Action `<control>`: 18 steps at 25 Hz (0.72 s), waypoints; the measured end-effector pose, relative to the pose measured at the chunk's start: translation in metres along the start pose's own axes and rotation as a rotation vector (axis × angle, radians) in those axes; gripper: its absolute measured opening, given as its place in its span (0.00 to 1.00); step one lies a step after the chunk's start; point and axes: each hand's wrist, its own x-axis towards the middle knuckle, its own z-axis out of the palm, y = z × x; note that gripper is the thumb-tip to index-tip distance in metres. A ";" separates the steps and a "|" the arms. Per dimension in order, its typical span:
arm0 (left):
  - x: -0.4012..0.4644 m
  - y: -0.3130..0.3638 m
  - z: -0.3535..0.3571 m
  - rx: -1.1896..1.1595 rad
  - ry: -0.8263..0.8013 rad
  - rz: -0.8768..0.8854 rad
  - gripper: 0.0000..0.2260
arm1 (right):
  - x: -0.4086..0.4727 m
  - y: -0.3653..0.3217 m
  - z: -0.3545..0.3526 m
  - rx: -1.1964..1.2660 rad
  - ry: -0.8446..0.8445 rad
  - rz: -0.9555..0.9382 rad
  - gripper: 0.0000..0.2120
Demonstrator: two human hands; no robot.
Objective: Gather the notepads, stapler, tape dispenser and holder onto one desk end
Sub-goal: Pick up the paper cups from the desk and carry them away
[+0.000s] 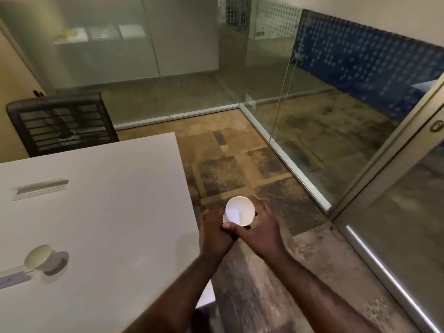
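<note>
1. Holder [239, 211]: white cup, clasped by both hands off the desk's [108, 212] right edge, over floor.
2. Left hand [215, 233] cups below; right hand [262, 227] wraps its side.
3. Advice: carry upright, set well inside the edge.

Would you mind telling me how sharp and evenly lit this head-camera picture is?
Head view: motion blur smears the items on the desk, beyond naming; the white cup, held in both hands, is overexposed and featureless; the glass wall carries hazy reflections; wide-angle distortion bends its frame lines; the light is dim and yellowish.
</note>
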 end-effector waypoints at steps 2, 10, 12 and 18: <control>0.008 0.014 0.026 0.006 0.005 -0.003 0.20 | 0.014 0.011 -0.017 -0.027 0.035 0.011 0.42; 0.083 0.014 0.090 0.028 -0.055 -0.009 0.26 | 0.108 0.052 -0.040 -0.074 0.004 -0.040 0.38; 0.107 0.001 0.103 -0.005 -0.035 -0.036 0.26 | 0.142 0.061 -0.036 -0.103 -0.040 -0.057 0.38; 0.202 -0.043 0.130 -0.033 0.065 -0.101 0.24 | 0.259 0.074 0.001 -0.131 -0.170 -0.139 0.37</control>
